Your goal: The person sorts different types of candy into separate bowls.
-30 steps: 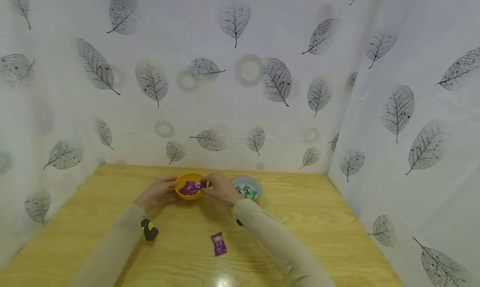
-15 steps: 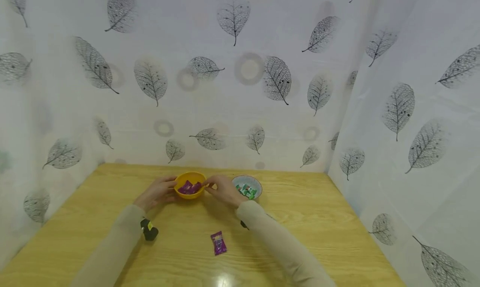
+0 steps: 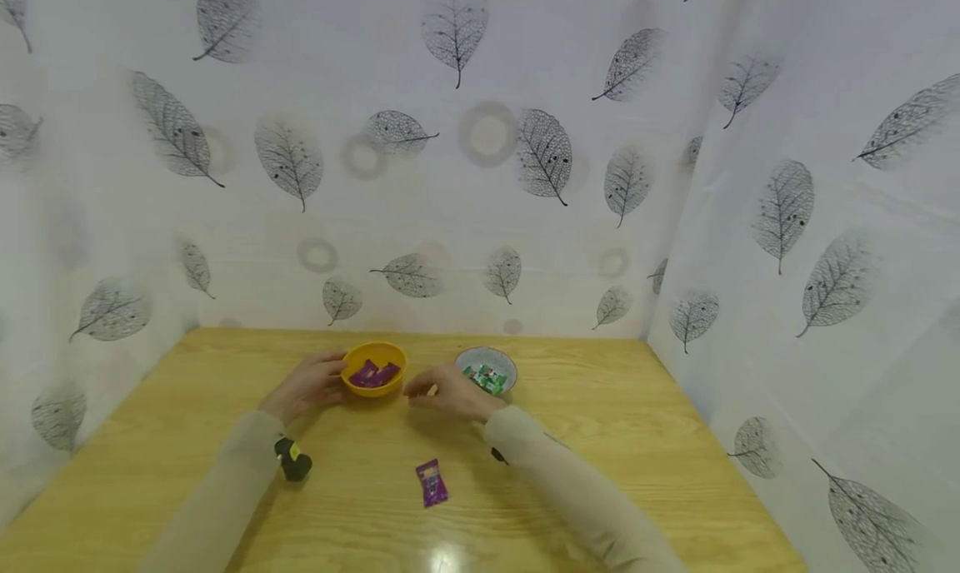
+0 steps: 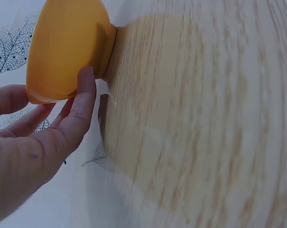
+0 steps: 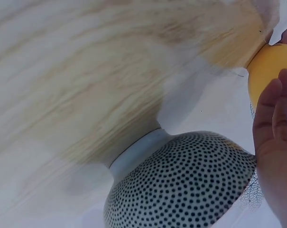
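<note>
In the head view a yellow bowl [image 3: 372, 391] stands at the back of the table, with purple-wrapped candies [image 3: 375, 375] inside. My left hand [image 3: 303, 386] holds its left side; the left wrist view has thumb and fingers against the bowl's outer wall [image 4: 65, 47]. Between the two bowls hovers my right hand [image 3: 456, 394], fingers loosely bent and nothing visible in them. Just behind it is a speckled bowl [image 3: 467, 359] of green-wrapped candies [image 3: 487, 380]; its dotted outside [image 5: 181, 183] fills the lower right wrist view. One purple candy [image 3: 432, 483] lies alone nearer the front.
The wooden table [image 3: 637, 456] reaches back to a pale curtain [image 3: 450, 206] printed with leaves, which also closes off both sides. A black device [image 3: 294, 460] sits at the left wrist.
One second ago my right hand pinched a purple candy over the yellow bowl. It has let go of the candy and drawn away to the right. My left hand stays at the bowl.
</note>
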A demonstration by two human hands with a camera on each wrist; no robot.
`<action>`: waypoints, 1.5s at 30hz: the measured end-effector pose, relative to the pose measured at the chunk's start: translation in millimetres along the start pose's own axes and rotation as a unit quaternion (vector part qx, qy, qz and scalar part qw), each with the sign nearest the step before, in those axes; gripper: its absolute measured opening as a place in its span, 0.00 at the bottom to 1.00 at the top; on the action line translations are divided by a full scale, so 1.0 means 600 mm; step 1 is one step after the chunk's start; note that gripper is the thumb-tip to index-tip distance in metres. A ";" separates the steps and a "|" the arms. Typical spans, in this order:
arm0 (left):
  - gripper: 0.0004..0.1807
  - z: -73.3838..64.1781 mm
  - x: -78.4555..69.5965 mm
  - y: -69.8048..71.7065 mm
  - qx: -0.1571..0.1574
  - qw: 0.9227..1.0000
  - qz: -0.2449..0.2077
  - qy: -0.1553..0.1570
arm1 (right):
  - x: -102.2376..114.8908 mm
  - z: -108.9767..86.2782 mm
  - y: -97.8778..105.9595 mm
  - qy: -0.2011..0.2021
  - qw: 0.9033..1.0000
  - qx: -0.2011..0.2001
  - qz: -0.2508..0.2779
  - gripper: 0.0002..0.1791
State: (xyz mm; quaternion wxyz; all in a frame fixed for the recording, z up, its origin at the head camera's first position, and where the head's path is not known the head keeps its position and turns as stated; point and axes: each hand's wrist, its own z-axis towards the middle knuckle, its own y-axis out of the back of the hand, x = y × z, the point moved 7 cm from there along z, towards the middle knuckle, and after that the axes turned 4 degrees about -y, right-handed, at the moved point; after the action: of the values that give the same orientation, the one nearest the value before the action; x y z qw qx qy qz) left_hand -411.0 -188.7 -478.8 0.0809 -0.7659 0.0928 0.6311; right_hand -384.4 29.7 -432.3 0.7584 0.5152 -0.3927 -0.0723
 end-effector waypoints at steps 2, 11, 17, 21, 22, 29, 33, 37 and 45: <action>0.31 0.000 0.002 -0.002 0.003 1.000 -0.004 0.000 | -0.001 -0.006 -0.003 0.004 1.000 0.015 0.001 0.15; 0.32 -0.007 -0.001 -0.005 0.008 1.000 -0.007 0.002 | 0.000 -0.032 -0.008 -0.006 0.998 0.067 0.013 0.13; 0.31 -0.005 -0.004 -0.002 0.008 1.000 -0.003 -0.001 | 0.001 -0.044 -0.017 -0.007 0.995 0.100 0.006 0.13; 0.31 -0.005 -0.002 0.001 0.004 1.000 -0.001 0.005 | 0.002 -0.053 -0.023 -0.019 0.992 0.127 0.004 0.13; 0.31 -0.004 -0.001 0.001 0.002 1.000 -0.003 0.009 | 0.002 -0.055 -0.024 -0.019 0.991 0.132 0.001 0.13; 0.30 0.002 -0.001 -0.002 -0.002 1.000 -0.014 0.014 | -0.003 -0.068 -0.027 -0.013 0.985 0.172 0.006 0.15; 0.30 0.001 -0.002 -0.002 -0.003 1.000 -0.018 0.012 | -0.003 -0.074 -0.034 -0.026 0.975 0.219 0.029 0.17; 0.30 0.001 -0.002 -0.001 -0.004 1.000 -0.018 0.013 | 0.004 -0.080 -0.042 -0.025 0.964 0.261 0.040 0.20; 0.31 0.000 -0.001 0.000 -0.002 1.000 0.001 0.015 | 0.025 -0.087 -0.062 0.033 0.950 0.312 0.002 0.27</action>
State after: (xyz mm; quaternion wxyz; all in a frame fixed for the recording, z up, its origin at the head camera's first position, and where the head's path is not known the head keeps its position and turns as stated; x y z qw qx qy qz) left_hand -411.0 -188.5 -478.3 0.0768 -0.7751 0.0936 0.6202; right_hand -328.4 42.6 -464.3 0.5724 0.7274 -0.3715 0.0720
